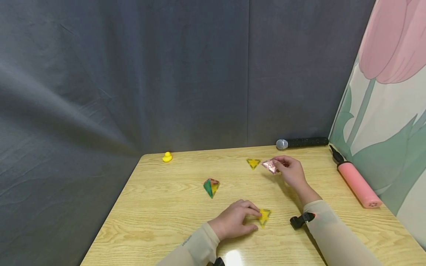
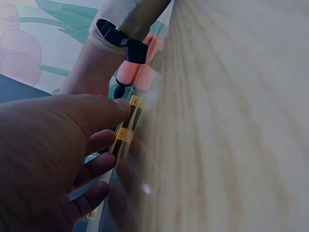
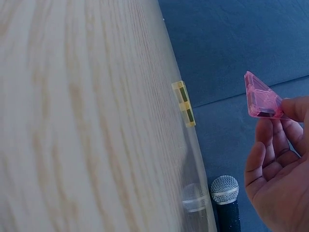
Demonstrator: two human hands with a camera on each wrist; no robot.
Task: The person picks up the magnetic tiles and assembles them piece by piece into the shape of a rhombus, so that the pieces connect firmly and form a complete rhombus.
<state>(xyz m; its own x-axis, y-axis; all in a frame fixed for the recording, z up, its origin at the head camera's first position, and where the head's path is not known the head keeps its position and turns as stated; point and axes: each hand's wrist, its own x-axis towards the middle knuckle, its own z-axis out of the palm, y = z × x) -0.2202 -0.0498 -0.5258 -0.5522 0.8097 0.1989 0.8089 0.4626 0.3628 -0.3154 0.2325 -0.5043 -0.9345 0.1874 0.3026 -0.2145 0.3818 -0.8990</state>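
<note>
I have the right hand [image 1: 291, 171] pinching a pink triangular tile [image 1: 269, 166] between thumb and fingers, and the right wrist view shows me that tile held up off the tabletop [image 1: 149, 225]. Just to its left, from the head view, a yellow triangular tile [image 1: 253, 163] lies flat near the far edge. My left hand [image 1: 234, 218] is relaxed and open, palm down, its fingertips at the left edge of a second yellow tile [image 1: 265, 216] lying nearer to me; its thumb stands apart from the other fingers. Beyond that hand I see a small pointed piece [image 1: 211, 187] with green, yellow and reddish faces on the tabletop. A yellow toy duck [image 1: 167, 157] sits at the far left corner, a black microphone [image 1: 302, 143] lies along the far edge at right, and a pink pump [image 1: 359, 184] lies by the tulip-painted wall [image 1: 382, 122]
</note>
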